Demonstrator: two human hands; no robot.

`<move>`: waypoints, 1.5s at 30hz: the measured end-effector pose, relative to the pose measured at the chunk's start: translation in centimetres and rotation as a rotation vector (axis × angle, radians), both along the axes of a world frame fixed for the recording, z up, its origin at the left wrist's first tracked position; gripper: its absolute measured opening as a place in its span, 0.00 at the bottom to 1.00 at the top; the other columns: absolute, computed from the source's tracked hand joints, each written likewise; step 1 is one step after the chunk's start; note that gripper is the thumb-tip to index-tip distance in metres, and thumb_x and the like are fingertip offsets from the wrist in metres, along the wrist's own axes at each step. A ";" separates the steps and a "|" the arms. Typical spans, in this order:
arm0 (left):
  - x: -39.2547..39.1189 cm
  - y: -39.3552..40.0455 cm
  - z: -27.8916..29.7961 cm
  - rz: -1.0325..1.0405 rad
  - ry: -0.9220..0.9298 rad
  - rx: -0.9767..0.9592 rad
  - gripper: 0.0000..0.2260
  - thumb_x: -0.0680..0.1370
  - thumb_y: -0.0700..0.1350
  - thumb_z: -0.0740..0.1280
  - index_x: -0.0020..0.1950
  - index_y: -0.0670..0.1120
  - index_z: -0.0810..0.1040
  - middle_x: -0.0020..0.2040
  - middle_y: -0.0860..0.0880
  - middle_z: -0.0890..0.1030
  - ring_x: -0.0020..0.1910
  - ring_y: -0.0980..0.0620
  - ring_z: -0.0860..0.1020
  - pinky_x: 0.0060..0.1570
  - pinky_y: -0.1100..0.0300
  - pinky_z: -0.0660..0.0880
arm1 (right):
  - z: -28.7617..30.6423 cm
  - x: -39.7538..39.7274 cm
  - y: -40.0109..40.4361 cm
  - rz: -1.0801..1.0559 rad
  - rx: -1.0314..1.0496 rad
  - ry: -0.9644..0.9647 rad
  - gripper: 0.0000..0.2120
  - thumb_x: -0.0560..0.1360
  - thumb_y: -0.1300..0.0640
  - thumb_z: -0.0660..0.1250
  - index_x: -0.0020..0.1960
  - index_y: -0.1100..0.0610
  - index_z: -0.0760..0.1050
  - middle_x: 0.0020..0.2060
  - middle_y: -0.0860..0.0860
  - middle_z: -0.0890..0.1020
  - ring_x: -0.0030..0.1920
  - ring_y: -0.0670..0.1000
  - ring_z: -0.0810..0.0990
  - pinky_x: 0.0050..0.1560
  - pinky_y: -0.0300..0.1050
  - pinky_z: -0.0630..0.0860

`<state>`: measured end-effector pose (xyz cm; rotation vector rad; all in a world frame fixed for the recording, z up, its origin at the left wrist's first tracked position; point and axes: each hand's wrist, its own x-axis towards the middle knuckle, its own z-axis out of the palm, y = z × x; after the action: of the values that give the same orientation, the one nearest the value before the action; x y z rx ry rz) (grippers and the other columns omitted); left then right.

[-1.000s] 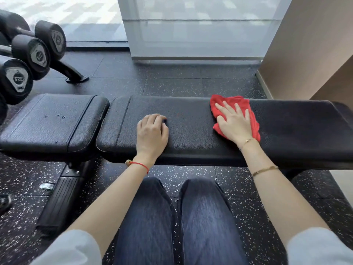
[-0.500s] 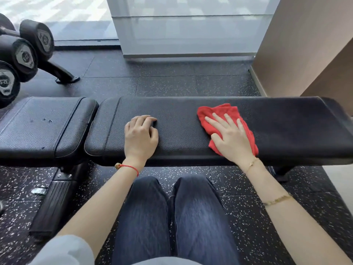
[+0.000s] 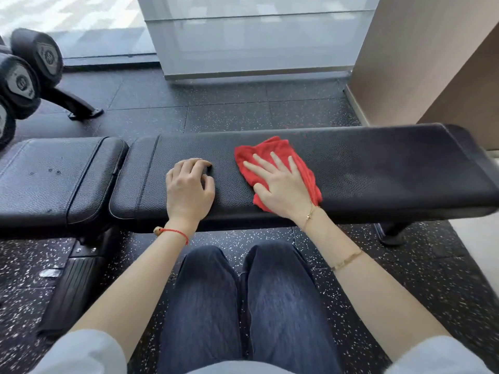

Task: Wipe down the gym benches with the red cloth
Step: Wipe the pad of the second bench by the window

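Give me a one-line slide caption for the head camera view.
Right hand presses the red cloth flat on the black gym bench while the left hand rests beside it.

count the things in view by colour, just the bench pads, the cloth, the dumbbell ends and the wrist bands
black bench pads: 2, the long pad and the seat pad
black dumbbell ends: 3
red cloth: 1, under the right hand
red wrist cord: 1
gold bracelets: 2
total: 9
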<state>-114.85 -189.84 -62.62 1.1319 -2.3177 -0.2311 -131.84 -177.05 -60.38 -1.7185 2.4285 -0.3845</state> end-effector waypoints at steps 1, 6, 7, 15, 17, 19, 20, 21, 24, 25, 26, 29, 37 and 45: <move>0.1 0.0 0.0 -0.006 0.000 0.000 0.11 0.77 0.42 0.64 0.58 0.47 0.79 0.59 0.49 0.80 0.63 0.45 0.73 0.66 0.48 0.67 | -0.1 -0.1 1.0 0.015 -0.008 -0.002 0.27 0.76 0.46 0.51 0.75 0.38 0.60 0.77 0.40 0.58 0.79 0.52 0.51 0.77 0.58 0.40; -0.1 0.2 -0.1 -0.012 -0.030 -0.002 0.12 0.76 0.42 0.64 0.59 0.46 0.78 0.60 0.48 0.79 0.63 0.44 0.73 0.67 0.46 0.67 | -0.1 -4.9 2.9 -0.123 -0.011 0.000 0.26 0.77 0.46 0.52 0.75 0.38 0.61 0.77 0.41 0.60 0.78 0.51 0.53 0.77 0.57 0.42; -0.1 0.2 -0.1 -0.011 -0.035 -0.003 0.13 0.76 0.42 0.64 0.60 0.46 0.78 0.61 0.47 0.79 0.64 0.44 0.73 0.67 0.46 0.67 | -0.1 -6.3 2.2 -0.187 0.005 0.001 0.25 0.78 0.47 0.53 0.75 0.39 0.61 0.77 0.41 0.59 0.78 0.52 0.53 0.77 0.58 0.42; -0.3 0.3 0.2 0.008 -0.044 0.006 0.12 0.77 0.43 0.62 0.59 0.47 0.78 0.60 0.48 0.79 0.63 0.45 0.73 0.66 0.47 0.68 | 1.1 -6.2 -7.2 -0.172 0.118 -0.061 0.25 0.80 0.47 0.50 0.77 0.39 0.56 0.79 0.42 0.54 0.79 0.55 0.49 0.76 0.63 0.38; -0.2 0.3 0.2 0.001 -0.032 0.003 0.12 0.76 0.43 0.62 0.58 0.47 0.78 0.59 0.48 0.79 0.62 0.44 0.73 0.65 0.47 0.68 | 0.9 -3.5 -6.6 -0.065 0.093 -0.032 0.25 0.80 0.48 0.52 0.77 0.39 0.57 0.78 0.42 0.55 0.79 0.54 0.49 0.76 0.62 0.38; -0.1 0.2 0.1 -0.008 -0.016 -0.006 0.12 0.76 0.43 0.62 0.57 0.47 0.79 0.59 0.48 0.80 0.61 0.44 0.74 0.65 0.47 0.67 | 0.6 -1.3 -4.2 0.029 0.035 -0.009 0.25 0.79 0.49 0.54 0.76 0.39 0.59 0.78 0.41 0.57 0.79 0.53 0.50 0.77 0.60 0.39; 0.0 0.2 0.0 -0.013 -0.013 -0.010 0.12 0.76 0.43 0.62 0.58 0.47 0.79 0.59 0.48 0.80 0.62 0.44 0.74 0.65 0.47 0.67 | 0.5 -0.7 -2.6 0.069 0.016 -0.005 0.26 0.79 0.49 0.55 0.76 0.38 0.59 0.78 0.41 0.58 0.79 0.53 0.50 0.77 0.60 0.40; 0.1 0.1 -0.1 -0.019 -0.013 -0.014 0.12 0.76 0.42 0.62 0.58 0.47 0.79 0.59 0.48 0.80 0.62 0.44 0.74 0.65 0.47 0.67 | 0.4 -0.5 -0.9 0.099 0.003 -0.002 0.26 0.78 0.48 0.55 0.76 0.38 0.59 0.77 0.40 0.58 0.79 0.52 0.51 0.77 0.59 0.41; 0.2 0.0 -0.2 -0.035 -0.021 -0.011 0.13 0.77 0.42 0.63 0.60 0.46 0.79 0.61 0.48 0.80 0.63 0.45 0.74 0.68 0.47 0.67 | 0.0 -2.2 4.1 0.057 -0.022 0.013 0.28 0.75 0.47 0.52 0.75 0.38 0.61 0.77 0.40 0.60 0.79 0.51 0.53 0.77 0.58 0.43; 0.2 0.0 -0.2 -0.036 -0.026 -0.007 0.13 0.77 0.41 0.63 0.61 0.46 0.78 0.61 0.48 0.79 0.64 0.45 0.74 0.68 0.47 0.67 | 0.0 -3.6 5.4 -0.007 -0.031 0.010 0.28 0.75 0.47 0.53 0.75 0.38 0.61 0.77 0.40 0.60 0.78 0.51 0.53 0.77 0.58 0.44; 0.1 0.0 -0.1 -0.035 -0.031 -0.003 0.13 0.78 0.42 0.63 0.61 0.46 0.78 0.61 0.47 0.79 0.64 0.45 0.74 0.68 0.48 0.67 | -0.1 -5.4 6.4 -0.089 -0.037 0.009 0.26 0.77 0.48 0.54 0.75 0.38 0.61 0.77 0.41 0.60 0.78 0.51 0.54 0.77 0.58 0.44; -0.3 0.3 0.1 -0.014 -0.012 0.031 0.12 0.80 0.42 0.62 0.61 0.45 0.79 0.62 0.46 0.80 0.64 0.44 0.74 0.68 0.48 0.67 | 0.2 -10.7 7.9 -0.367 -0.001 0.021 0.25 0.79 0.50 0.55 0.75 0.39 0.61 0.77 0.42 0.60 0.78 0.53 0.54 0.77 0.59 0.45; -6.3 5.1 1.3 -0.141 0.043 0.094 0.13 0.79 0.42 0.63 0.63 0.45 0.78 0.62 0.46 0.79 0.66 0.45 0.73 0.69 0.48 0.66 | 0.2 -8.9 7.8 -0.334 -0.021 -0.006 0.25 0.79 0.50 0.55 0.76 0.39 0.60 0.77 0.42 0.58 0.79 0.53 0.52 0.77 0.59 0.42; -11.0 7.3 0.2 -0.218 -0.046 0.034 0.14 0.78 0.44 0.62 0.63 0.47 0.77 0.64 0.49 0.78 0.66 0.47 0.72 0.69 0.50 0.63 | -0.8 -14.3 14.8 -0.548 -0.072 0.030 0.24 0.79 0.51 0.56 0.75 0.40 0.63 0.77 0.43 0.61 0.78 0.53 0.55 0.77 0.57 0.44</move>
<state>-125.88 -182.54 -62.37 0.9079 -2.4875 -0.3290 -146.11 -162.21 -61.18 -1.0542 2.9121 -0.5106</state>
